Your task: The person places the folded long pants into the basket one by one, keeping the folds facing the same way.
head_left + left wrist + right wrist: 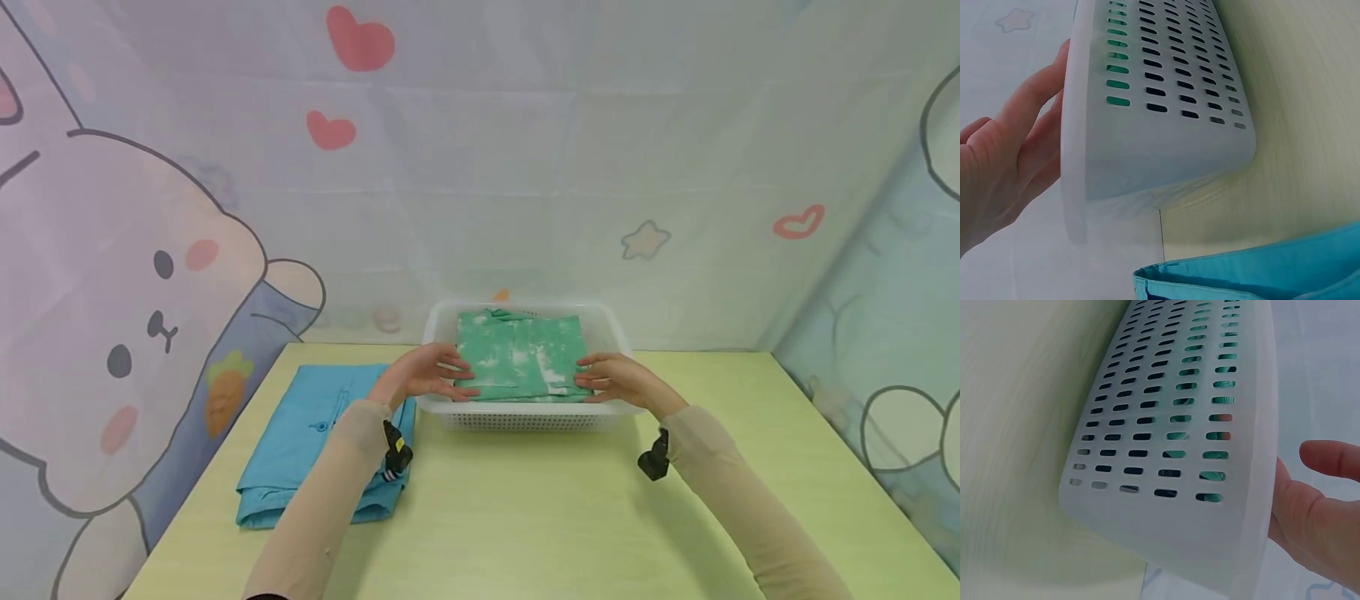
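A folded green garment with white tie-dye patches lies inside a white perforated plastic basket. My left hand reaches over the basket's left rim, its spread fingers at the garment's left edge. Mirroring it on the other side, my right hand has loosely extended fingers at the right edge of the cloth. In both wrist views the basket wall hides the fingertips, while green shows through the slots.
A folded blue garment with a button lies left of the basket, partly under my left forearm in the head view. The basket stands at the back of the pale yellow-green table. A cartoon-printed curtain hangs behind.
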`<move>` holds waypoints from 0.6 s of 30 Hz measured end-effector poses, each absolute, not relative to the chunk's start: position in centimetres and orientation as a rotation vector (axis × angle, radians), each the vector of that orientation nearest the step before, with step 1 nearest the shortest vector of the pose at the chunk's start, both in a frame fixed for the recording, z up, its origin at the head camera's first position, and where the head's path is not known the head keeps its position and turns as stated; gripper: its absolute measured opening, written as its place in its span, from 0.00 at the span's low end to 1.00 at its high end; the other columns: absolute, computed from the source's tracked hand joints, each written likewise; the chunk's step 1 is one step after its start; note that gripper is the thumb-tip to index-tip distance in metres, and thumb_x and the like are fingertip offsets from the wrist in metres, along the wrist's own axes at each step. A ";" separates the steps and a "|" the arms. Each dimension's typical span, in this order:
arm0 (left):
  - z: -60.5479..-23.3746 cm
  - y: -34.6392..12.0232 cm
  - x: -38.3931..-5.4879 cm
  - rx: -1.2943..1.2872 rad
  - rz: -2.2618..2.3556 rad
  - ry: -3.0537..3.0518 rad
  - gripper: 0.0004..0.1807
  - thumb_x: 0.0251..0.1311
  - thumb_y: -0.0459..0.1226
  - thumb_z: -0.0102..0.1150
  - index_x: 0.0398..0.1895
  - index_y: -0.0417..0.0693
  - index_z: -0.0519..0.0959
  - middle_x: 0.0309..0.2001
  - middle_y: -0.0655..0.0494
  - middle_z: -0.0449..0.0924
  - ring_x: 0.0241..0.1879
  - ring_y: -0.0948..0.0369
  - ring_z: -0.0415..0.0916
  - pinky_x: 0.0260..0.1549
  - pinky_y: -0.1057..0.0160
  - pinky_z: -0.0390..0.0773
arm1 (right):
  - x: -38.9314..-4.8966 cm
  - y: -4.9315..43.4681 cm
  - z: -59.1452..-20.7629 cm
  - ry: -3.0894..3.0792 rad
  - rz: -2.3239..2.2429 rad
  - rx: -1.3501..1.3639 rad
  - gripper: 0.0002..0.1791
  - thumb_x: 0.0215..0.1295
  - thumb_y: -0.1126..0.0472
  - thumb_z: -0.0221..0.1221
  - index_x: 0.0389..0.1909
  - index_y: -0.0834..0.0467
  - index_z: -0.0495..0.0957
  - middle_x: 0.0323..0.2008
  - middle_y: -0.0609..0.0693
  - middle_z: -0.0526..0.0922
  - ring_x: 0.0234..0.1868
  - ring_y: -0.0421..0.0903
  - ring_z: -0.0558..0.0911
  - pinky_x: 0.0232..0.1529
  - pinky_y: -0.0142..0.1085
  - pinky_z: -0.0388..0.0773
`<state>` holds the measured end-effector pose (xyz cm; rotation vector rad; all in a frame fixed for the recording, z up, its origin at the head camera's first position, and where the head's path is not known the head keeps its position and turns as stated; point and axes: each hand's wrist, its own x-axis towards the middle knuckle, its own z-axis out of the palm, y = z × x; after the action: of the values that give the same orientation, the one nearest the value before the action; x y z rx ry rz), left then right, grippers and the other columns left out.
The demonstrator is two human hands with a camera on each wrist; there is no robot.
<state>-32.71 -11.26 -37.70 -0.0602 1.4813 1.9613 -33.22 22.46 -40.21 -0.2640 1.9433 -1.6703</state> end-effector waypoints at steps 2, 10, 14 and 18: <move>-37.7 -11.4 -32.7 -0.067 1.968 1.476 0.29 0.63 0.35 0.38 0.66 0.33 0.49 0.65 0.33 0.49 0.59 0.35 0.59 0.51 0.45 0.69 | -33.1 22.4 -40.1 1.938 -1.678 -0.251 0.32 0.63 0.61 0.50 0.65 0.66 0.50 0.60 0.66 0.61 0.48 0.44 0.75 0.52 0.45 0.73; -37.9 -11.6 -32.1 -0.028 1.950 1.533 0.28 0.64 0.36 0.37 0.66 0.35 0.49 0.67 0.37 0.49 0.61 0.39 0.58 0.50 0.52 0.72 | -31.8 21.5 -38.5 1.846 -1.759 -0.114 0.30 0.68 0.66 0.37 0.68 0.64 0.40 0.67 0.67 0.46 0.67 0.58 0.55 0.63 0.48 0.60; -37.9 -11.6 -31.5 -0.047 1.971 1.597 0.26 0.65 0.35 0.37 0.65 0.34 0.52 0.66 0.38 0.51 0.62 0.40 0.58 0.51 0.54 0.72 | -31.8 21.7 -38.5 1.807 -1.806 -0.119 0.30 0.68 0.67 0.35 0.69 0.63 0.37 0.67 0.68 0.44 0.68 0.61 0.51 0.66 0.48 0.54; -37.7 -11.9 -31.0 -0.062 1.991 1.653 0.27 0.64 0.35 0.39 0.64 0.33 0.53 0.65 0.36 0.53 0.61 0.39 0.58 0.54 0.52 0.69 | -31.5 22.0 -38.6 1.803 -1.835 -0.124 0.29 0.69 0.67 0.33 0.68 0.64 0.36 0.67 0.69 0.44 0.67 0.62 0.51 0.65 0.44 0.56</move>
<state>-30.97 -11.88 -37.72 -0.0624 1.6531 1.9907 -31.49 21.96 -38.56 -0.1238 1.8027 -1.8348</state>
